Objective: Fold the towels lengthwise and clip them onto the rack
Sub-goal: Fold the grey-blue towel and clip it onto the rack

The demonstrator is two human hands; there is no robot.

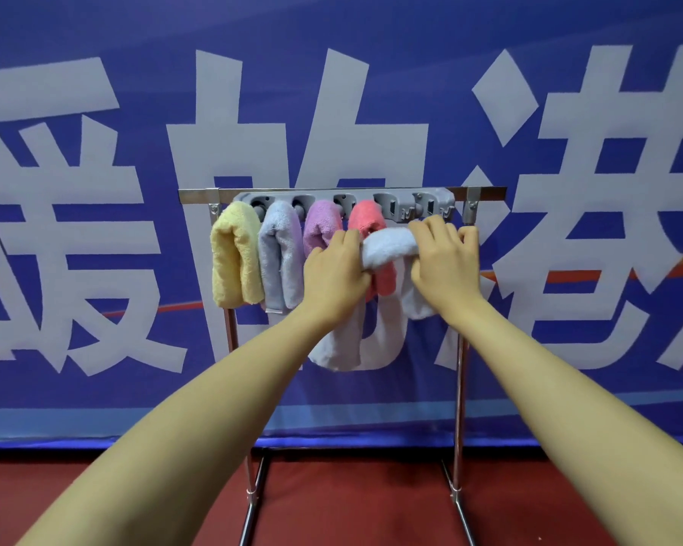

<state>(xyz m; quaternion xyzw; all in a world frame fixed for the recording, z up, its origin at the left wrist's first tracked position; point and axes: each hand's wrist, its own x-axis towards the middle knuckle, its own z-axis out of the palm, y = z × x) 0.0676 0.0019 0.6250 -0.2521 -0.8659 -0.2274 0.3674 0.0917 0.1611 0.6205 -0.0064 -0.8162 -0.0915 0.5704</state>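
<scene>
Both hands clamped on the white towel (389, 246): left hand (338, 269) and right hand (444, 266) gripping its folded hump, ends hanging free, just below the free clip (424, 206) on the rack (344, 194), beside the coral towel (365, 220), likely for pushing the fold up into it.

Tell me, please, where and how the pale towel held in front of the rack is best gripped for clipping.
Grip the pale towel at its rolled middle, from the front and above, as the left hand and right hand do now. Its two ends hang down, so the bunched fold is the firm part, probably easiest to press into the free clip on the rack.
</scene>
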